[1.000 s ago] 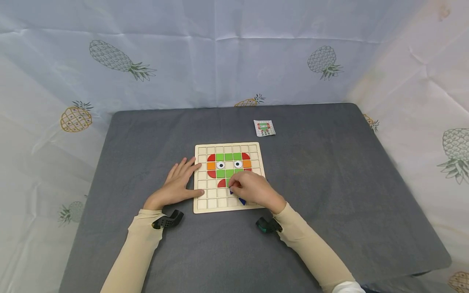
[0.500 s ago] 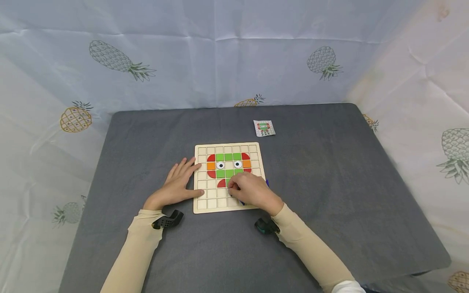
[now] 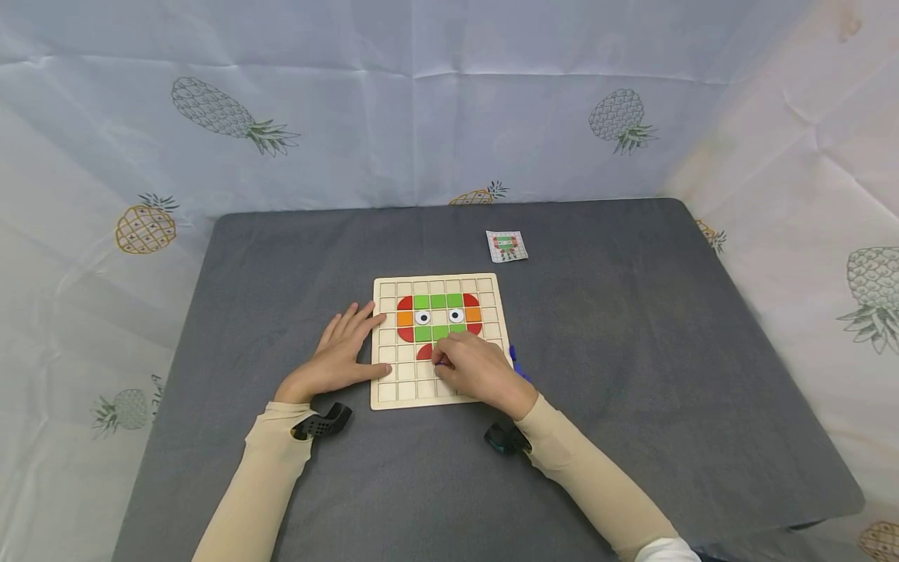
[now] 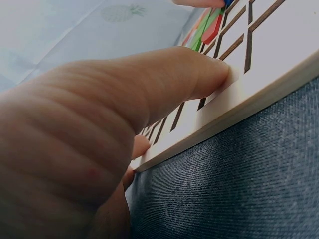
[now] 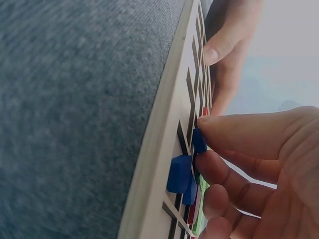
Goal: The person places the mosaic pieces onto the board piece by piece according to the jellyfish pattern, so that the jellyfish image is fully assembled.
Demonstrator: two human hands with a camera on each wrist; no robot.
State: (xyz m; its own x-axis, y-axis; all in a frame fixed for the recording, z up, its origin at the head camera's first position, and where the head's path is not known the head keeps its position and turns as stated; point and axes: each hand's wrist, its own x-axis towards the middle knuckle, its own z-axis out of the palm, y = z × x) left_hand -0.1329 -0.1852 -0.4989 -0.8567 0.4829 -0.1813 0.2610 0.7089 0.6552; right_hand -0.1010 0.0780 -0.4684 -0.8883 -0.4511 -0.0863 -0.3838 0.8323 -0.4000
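A square wooden grid board (image 3: pixel 396 390) lies on the table, with red, green and orange pieces and two eye pieces set in its cells. My left hand (image 3: pixel 333 363) is spread at the board's left side, thumb and index fingertip resting on it. In the left wrist view its thumb (image 4: pixel 164 79) presses the board near the edge. My right hand (image 3: pixel 477 367) is over the board's lower middle. Its thumb and index finger pinch a small blue piece (image 5: pixel 199 141), as the right wrist view shows. Beside it, another blue piece (image 5: pixel 179 174) stands up from the board.
A small printed card (image 3: pixel 506 247) with a similar figure on a grid lies behind the board. More blue pieces (image 3: pixel 516 363) lie just off the board's right edge, partly behind my right hand. A grey cloth (image 3: pixel 632 336) covers the table.
My right hand has shifted slightly left and toward me over the board, uncovering blue pieces at the right edge. The loose blue piece below it is now hidden. My left hand stays put.
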